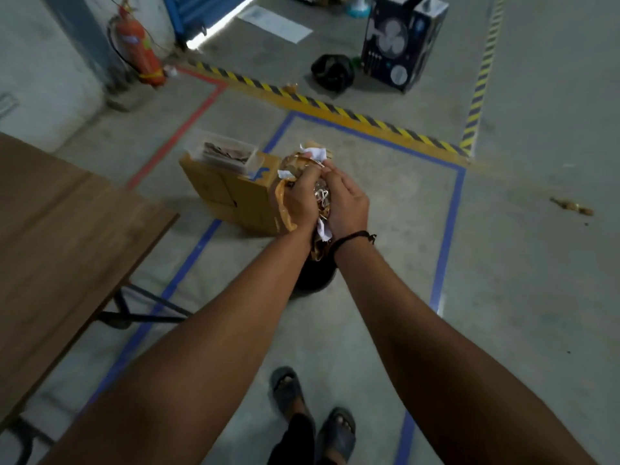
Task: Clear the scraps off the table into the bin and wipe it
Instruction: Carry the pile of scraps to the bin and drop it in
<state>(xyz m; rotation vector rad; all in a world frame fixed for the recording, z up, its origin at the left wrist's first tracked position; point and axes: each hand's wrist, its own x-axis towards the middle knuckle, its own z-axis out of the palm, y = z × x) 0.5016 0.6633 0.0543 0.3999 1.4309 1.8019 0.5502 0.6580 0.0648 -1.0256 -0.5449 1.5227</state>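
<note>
Left hand (301, 200): centre of the frame; our fingers curl round the left side of the scraps, gripping them.
Right hand (348, 203): pressed against the left hand; our fingers curl over the right side of the same bundle. A dark cord (356, 235) circles the wrist.
Scraps (314, 154): a crumpled wad of white paper, brown strips and shiny bits, squeezed between both our hands, with ends sticking out above and below them.
Bin (315, 278): black, on the floor, directly under our wrists and mostly hidden by our forearms; we cannot tell what is in it.
Table (67, 229): brown wooden top, left edge of the frame, well apart from our hands.
Cardboard box (228, 191): on the floor just left of our hands, with a clear tub (228, 152) on top.
Fire extinguisher (141, 52): red, upper left, by the wall.
Fan carton (402, 41): upper right, with a black bag (332, 72) beside it.
Floor tape: a yellow-and-black stripe (335, 112) crosses the upper middle of the frame.
Sandals (288, 391): on our feet, bottom centre.
</note>
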